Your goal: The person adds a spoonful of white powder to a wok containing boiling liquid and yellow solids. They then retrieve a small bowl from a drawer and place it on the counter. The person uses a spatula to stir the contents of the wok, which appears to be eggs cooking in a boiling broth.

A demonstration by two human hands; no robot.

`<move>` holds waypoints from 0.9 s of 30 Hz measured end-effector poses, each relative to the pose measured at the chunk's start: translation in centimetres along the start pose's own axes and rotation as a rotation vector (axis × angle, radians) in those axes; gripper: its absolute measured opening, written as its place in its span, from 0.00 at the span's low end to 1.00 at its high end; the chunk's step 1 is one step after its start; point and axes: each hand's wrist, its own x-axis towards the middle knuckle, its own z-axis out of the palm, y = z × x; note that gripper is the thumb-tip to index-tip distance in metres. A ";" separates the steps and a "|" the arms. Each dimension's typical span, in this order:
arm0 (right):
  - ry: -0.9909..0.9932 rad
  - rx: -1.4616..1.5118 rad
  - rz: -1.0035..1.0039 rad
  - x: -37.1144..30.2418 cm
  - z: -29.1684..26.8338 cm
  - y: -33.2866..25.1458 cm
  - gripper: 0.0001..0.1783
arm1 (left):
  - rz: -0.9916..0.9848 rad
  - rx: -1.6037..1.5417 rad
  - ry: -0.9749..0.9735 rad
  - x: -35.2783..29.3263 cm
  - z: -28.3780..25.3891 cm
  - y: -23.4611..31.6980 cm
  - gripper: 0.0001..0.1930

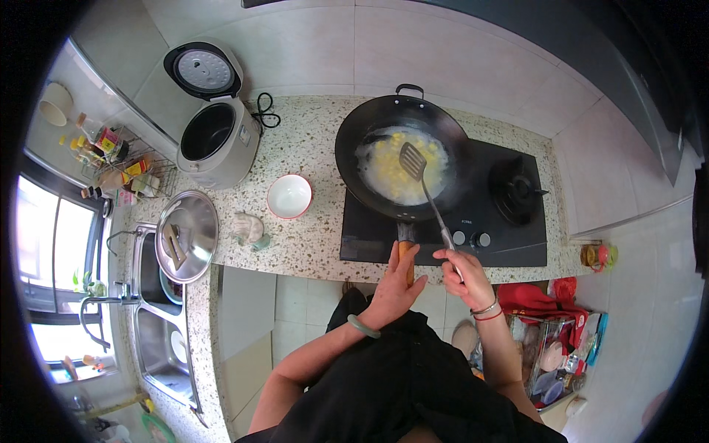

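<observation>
The left hand [395,284] is clenched around the wooden handle [406,255] of the black wok [402,155], which juts off the near edge of the cooktop [509,244] toward the person; that grip steadies the pan so it does not swing while the food is worked. The right hand [465,277] grasps the end of a long slotted spatula [413,162], held at a slant so the blade reaches over the wok's rim from about 5 o'clock and sits in the middle of the yellow, frothy egg mixture [391,166] without bringing the fingers over the heat. The wok sits on the left burner; the right burner [515,188], at 3 o'clock from it, is bare.

On the speckled surface [310,244], a white bowl with a red rim [289,196] stands at 9 o'clock from the wok, close enough to reach with one hand and apparently emptied. Farther toward 10 o'clock an open rice cooker [214,136] stands against the wall, lid raised and pot dark inside. A steel lid [187,236] rests knob-up over the corner of the sink [159,347], parked out of the working area. A rack of sauce bottles [111,162] stands by the window, beyond the cooker.
</observation>
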 end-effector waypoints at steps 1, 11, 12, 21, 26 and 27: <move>0.006 -0.011 0.015 0.2 -0.2 0.4 0.16 | -0.004 -0.005 -0.003 0.0 -0.1 0.1 0.34; 0.096 -0.157 0.009 1.3 -1.1 1.8 0.16 | -0.019 0.004 -0.008 0.0 -0.1 0.2 0.34; 0.119 -0.166 -0.016 1.3 -1.1 1.7 0.16 | -0.018 0.002 -0.007 0.0 -0.1 0.1 0.34; 0.137 -0.142 -0.038 2.5 -1.6 0.2 0.16 | -0.032 0.007 -0.006 0.0 0.0 0.1 0.34; 0.115 -0.104 -0.043 2.8 -2.2 1.2 0.16 | 0.026 0.019 0.023 0.0 0.3 -0.5 0.34; 0.110 -0.089 -0.060 2.7 -2.2 1.3 0.16 | 0.015 0.021 0.019 0.0 0.3 -0.4 0.34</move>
